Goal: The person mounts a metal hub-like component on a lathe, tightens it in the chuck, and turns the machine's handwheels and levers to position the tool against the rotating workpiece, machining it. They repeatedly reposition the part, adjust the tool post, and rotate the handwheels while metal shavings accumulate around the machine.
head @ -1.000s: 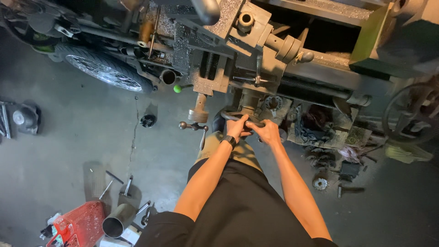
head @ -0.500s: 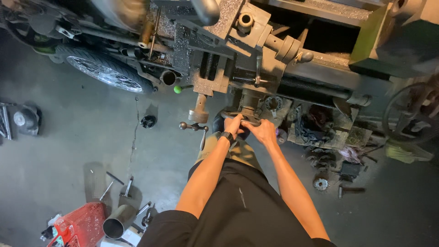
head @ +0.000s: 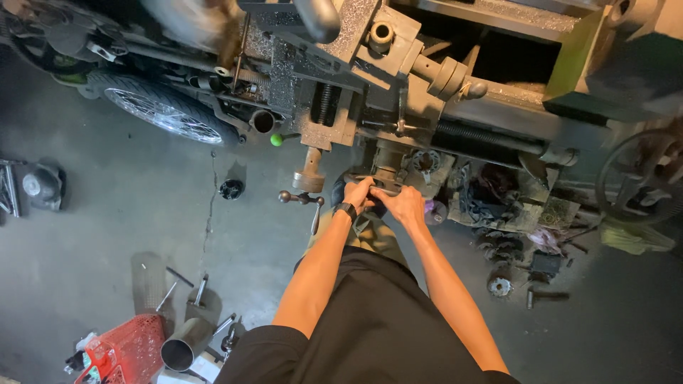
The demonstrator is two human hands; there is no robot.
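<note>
A grimy concrete workshop floor lies under a big lathe. Both hands grip the lathe's handwheel (head: 377, 186) — left hand (head: 358, 193) at its 9 o'clock, right hand (head: 402, 204) at its 4 o'clock, equally near. A crank handle (head: 302, 198) sits just at 9 o'clock of them — a motorcycle wheel (head: 163, 114) farther, at 10.

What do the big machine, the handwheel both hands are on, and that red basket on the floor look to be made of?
Machine: probably cast iron or steel, grey, dull, with rough speckled faces.
Handwheel, gripped by the left hand and right hand: dark metal by the look, mostly hidden.
Red basket: likely plastic, a perforated mesh-like wall in uniform colour.
</note>
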